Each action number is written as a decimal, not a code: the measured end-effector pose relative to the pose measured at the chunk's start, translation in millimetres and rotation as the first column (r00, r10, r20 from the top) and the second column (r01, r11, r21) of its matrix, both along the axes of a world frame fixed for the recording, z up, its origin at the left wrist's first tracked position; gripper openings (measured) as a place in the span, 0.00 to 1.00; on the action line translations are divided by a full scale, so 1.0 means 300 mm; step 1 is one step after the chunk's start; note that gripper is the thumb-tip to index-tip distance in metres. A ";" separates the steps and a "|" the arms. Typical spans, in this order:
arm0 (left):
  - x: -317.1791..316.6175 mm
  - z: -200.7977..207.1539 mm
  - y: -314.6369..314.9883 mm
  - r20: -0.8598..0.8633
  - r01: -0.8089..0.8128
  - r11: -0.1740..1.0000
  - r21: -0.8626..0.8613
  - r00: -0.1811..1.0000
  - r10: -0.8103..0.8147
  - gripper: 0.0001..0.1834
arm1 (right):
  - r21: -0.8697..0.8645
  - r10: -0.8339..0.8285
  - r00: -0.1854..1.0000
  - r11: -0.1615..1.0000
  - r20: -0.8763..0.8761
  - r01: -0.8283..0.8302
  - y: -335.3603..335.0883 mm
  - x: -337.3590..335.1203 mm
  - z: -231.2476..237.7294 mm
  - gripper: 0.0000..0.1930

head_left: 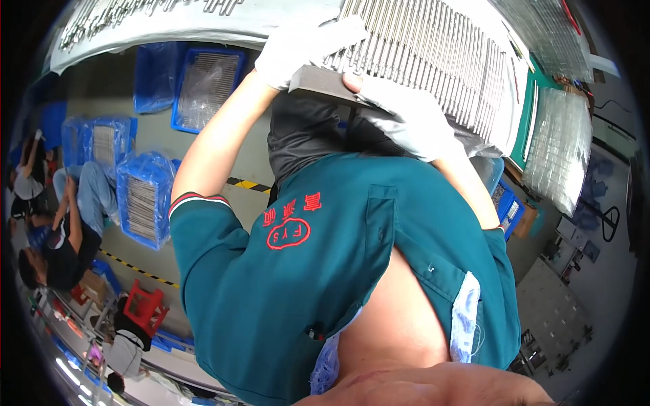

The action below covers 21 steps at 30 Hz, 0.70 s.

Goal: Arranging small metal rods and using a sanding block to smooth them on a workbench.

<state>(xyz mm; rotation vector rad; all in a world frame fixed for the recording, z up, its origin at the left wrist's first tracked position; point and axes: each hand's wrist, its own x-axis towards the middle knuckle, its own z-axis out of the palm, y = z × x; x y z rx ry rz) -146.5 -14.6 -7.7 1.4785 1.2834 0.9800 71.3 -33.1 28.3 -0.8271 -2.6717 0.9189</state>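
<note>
Seen at top ctr: row of slim metal rods (pixel 420 47) on white surface (pixel 169 30), w/ long axes away from torso, slanted slightly R; far ends partly cut off. L grip (pixel 340 42) at row's L end. R grip (pixel 367 93) at dark grey bar (pixel 318 82), w/ bare thumb tip on it. Can't tell apart vs. together for either; white gloves overexposed. Bar crosswise, R part hidden by R glove. Red characters + outlined emblem embroidered on green shirt (pixel 291 298).
</note>
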 end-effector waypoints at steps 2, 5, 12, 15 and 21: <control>0.000 -0.018 -0.007 -0.074 -0.064 0.996 0.066 0.995 0.069 0.21 | -0.113 -0.058 0.998 0.992 -0.022 0.056 -0.010 0.020 -0.010 0.24; 0.005 -0.041 -0.002 0.194 -0.055 0.993 -0.108 0.978 0.076 0.19 | -0.107 -0.177 0.984 0.978 0.003 0.176 -0.051 0.142 -0.034 0.23; -0.017 -0.099 0.015 0.146 -0.001 0.998 -0.057 0.989 0.009 0.22 | -0.085 -0.071 0.992 0.994 -0.100 0.063 -0.015 0.020 -0.034 0.23; -0.040 -0.167 0.011 -0.613 0.285 0.697 0.658 0.741 0.275 0.24 | -0.376 -0.233 0.972 0.903 -0.022 0.208 -0.055 0.164 -0.090 0.23; -0.027 -0.126 0.003 -0.619 0.285 0.721 0.632 0.746 0.248 0.24 | -0.435 -0.329 0.944 0.853 -0.018 0.289 -0.104 0.246 -0.096 0.24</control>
